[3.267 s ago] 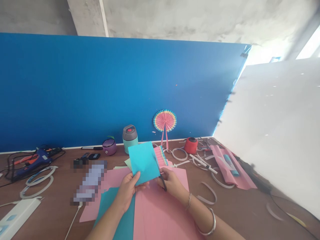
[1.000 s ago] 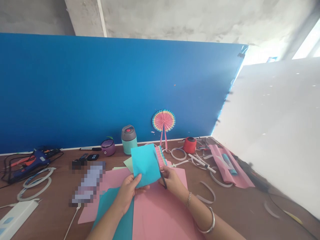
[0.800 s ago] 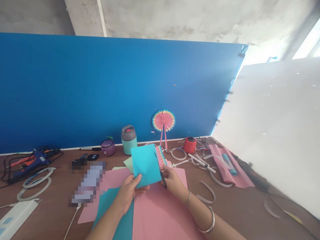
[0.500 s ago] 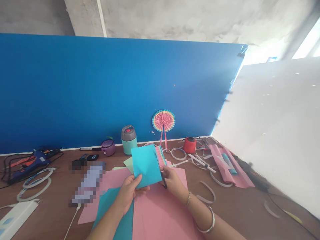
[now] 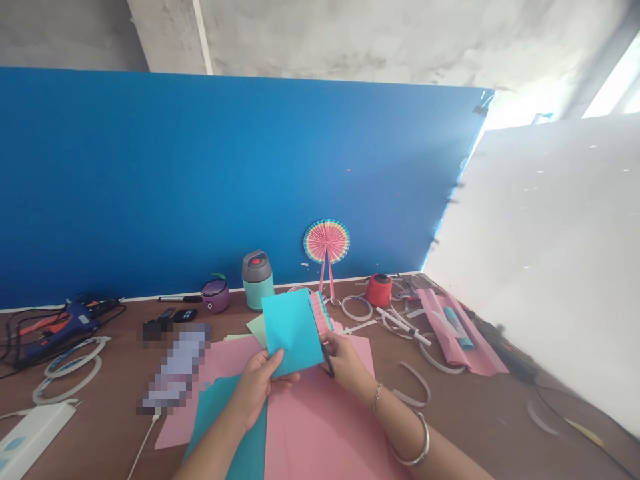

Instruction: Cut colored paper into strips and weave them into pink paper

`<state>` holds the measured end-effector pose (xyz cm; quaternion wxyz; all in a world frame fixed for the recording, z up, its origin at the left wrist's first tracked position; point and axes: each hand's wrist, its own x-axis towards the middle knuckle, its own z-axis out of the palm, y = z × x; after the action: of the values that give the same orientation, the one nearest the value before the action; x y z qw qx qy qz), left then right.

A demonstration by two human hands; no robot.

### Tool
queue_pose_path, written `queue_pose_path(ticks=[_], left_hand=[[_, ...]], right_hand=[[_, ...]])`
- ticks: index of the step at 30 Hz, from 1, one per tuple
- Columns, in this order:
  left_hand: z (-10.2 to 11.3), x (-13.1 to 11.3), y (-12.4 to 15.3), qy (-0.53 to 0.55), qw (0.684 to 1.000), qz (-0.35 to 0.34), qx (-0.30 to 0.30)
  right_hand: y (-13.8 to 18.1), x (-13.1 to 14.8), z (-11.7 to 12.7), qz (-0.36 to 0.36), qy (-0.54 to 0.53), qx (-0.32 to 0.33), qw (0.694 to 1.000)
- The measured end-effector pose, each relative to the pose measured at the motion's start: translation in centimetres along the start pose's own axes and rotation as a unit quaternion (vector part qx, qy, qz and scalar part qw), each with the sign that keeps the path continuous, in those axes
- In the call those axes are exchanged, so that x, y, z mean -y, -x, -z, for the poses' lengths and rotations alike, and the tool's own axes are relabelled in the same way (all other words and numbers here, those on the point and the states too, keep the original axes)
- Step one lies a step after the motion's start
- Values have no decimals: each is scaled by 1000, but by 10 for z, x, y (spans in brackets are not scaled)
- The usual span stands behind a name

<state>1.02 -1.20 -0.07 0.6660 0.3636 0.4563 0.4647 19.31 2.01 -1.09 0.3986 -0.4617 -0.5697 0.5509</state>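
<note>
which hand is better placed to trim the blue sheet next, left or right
Probably the right hand: it holds scissors at the right edge of the blue sheet. The left hand grips the sheet near its lower left corner, better suited to steadying it.

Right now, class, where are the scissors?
In the head view, the black-handled scissors are below the picture's centre, in the right hand, at the right edge of the turquoise paper sheet held by the left hand.
</note>
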Motion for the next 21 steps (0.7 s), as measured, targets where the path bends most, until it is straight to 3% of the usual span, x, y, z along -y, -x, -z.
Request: queue_pose_path(ticks=[21], left_hand=[[1,3,0,-54,998,-6,26]], right_hand=[[-6,-8,5,-2,-32,-15,999]])
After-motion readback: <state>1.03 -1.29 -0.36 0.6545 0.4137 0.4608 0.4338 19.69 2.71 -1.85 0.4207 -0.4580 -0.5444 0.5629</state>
